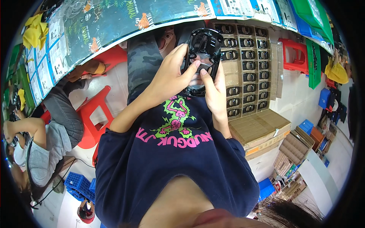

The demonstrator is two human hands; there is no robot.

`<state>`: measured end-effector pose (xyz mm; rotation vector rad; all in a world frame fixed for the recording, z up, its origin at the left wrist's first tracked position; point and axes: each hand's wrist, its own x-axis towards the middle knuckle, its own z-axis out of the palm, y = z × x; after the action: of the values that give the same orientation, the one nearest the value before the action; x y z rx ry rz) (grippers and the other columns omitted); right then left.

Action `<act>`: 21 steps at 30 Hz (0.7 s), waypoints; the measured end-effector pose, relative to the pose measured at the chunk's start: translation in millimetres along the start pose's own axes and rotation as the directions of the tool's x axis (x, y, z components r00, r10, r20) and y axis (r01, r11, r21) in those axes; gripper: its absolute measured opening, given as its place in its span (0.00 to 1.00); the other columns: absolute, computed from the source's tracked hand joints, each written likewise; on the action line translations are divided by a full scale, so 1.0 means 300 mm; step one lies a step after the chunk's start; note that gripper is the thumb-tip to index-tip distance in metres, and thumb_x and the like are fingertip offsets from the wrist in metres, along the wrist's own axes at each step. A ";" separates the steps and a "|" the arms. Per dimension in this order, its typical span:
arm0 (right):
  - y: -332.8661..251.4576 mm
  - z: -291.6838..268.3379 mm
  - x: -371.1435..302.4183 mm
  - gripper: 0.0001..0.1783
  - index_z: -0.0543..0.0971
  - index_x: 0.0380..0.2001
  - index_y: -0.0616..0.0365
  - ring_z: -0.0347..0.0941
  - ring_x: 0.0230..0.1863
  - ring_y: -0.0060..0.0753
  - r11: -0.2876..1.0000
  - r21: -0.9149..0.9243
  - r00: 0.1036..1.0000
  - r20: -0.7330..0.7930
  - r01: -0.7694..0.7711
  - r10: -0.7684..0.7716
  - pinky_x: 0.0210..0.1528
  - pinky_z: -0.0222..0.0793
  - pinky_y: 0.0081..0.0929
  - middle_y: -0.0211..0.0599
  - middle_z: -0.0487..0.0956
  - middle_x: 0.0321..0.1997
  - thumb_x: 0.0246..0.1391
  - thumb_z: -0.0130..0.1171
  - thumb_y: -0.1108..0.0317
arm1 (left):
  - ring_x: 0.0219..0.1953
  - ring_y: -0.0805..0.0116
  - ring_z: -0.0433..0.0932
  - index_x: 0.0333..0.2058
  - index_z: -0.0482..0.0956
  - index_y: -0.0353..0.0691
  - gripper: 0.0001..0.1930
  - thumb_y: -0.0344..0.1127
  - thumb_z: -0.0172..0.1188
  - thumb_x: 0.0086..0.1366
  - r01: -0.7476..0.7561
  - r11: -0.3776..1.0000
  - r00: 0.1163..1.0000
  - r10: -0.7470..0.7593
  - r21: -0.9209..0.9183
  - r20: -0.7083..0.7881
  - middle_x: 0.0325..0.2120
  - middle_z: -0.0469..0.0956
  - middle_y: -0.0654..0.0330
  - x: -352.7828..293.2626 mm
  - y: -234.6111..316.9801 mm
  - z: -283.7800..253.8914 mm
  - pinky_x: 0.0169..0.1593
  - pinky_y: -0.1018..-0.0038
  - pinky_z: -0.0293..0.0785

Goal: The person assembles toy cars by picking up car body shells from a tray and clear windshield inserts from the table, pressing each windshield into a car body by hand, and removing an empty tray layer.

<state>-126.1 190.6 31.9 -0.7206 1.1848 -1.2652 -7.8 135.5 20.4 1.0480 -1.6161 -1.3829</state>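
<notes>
Right, the car (205,40) is up between my two hands, just short of the worktop's (114,28) near edge and above my lap (142,57). My left grip (173,72) is closed along its left side, my right grip (215,89) along its right, so both have hold of it. And the thumbs come over the top, tips near each other on the clear part (204,60) in the middle!

The step in hand, as I read it, is close handwork on that clear part: pressing it or checking it, and I can't tell which. What the next move calls for, I'd judge, is fingers steady at the sides and light, even thumbs, since a glossy shell like this could slip or smudge.

Over to my right, the box (232,68) carries columns of black cars (249,77), its far edge up by the worktop. Midway along its left edge, look, bare cardboard shows between filled slots. By its near edge sits a carton (260,127), and beyond its right edge stands a red stool (294,55).
</notes>
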 end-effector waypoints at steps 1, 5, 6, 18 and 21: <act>-0.001 0.000 0.001 0.15 0.58 0.47 0.64 0.73 0.29 0.21 1.000 0.002 1.000 -0.001 -0.002 0.002 0.31 0.71 0.17 0.42 0.69 0.45 0.55 0.37 0.79 | 0.32 0.65 0.69 0.35 0.66 0.31 0.11 0.29 0.54 0.56 -0.015 0.999 1.000 0.014 0.039 0.023 0.29 0.69 0.55 -0.001 0.000 -0.001 0.37 0.74 0.65; 0.017 -0.015 0.013 0.14 0.59 0.46 0.65 0.73 0.29 0.21 0.962 -0.226 0.988 -0.002 0.152 -0.156 0.32 0.71 0.17 0.42 0.71 0.43 0.54 0.37 0.80 | 0.34 0.75 0.70 0.40 0.67 0.32 0.12 0.27 0.53 0.57 0.071 0.997 0.997 -0.072 0.023 0.039 0.32 0.72 0.59 -0.009 -0.001 0.008 0.39 0.79 0.67; 0.024 -0.020 0.018 0.14 0.59 0.45 0.66 0.73 0.29 0.21 0.902 -0.368 0.972 0.026 0.228 -0.235 0.31 0.70 0.16 0.42 0.72 0.41 0.54 0.37 0.81 | 0.34 0.75 0.70 0.40 0.67 0.32 0.12 0.27 0.53 0.57 0.072 0.997 0.997 -0.073 0.024 0.039 0.32 0.72 0.59 -0.009 0.000 0.014 0.39 0.79 0.67; 0.002 -0.080 0.074 0.29 0.63 0.45 0.63 0.73 0.40 0.44 0.339 -0.558 0.607 0.409 0.757 -0.681 0.43 0.69 0.35 0.45 0.74 0.41 0.35 0.58 0.81 | 0.30 0.63 0.74 0.27 0.73 0.36 0.10 0.28 0.61 0.42 -0.525 0.844 0.851 0.523 0.108 0.045 0.26 0.73 0.57 0.054 0.025 -0.059 0.35 0.74 0.67; -0.168 -0.058 0.070 0.37 0.61 0.53 0.60 0.56 0.59 0.50 0.394 -0.604 0.719 0.621 0.693 -0.312 0.62 0.41 0.48 0.46 0.65 0.54 0.36 0.59 0.67 | 0.30 0.62 0.75 0.28 0.74 0.36 0.10 0.29 0.58 0.43 -0.779 0.511 0.589 0.795 0.365 0.146 0.28 0.75 0.57 0.056 0.035 -0.108 0.33 0.72 0.71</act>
<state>-161.3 162.7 67.6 -2.1265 1.1782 -0.8789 14.3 108.6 35.5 0.3762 -2.0165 -0.3993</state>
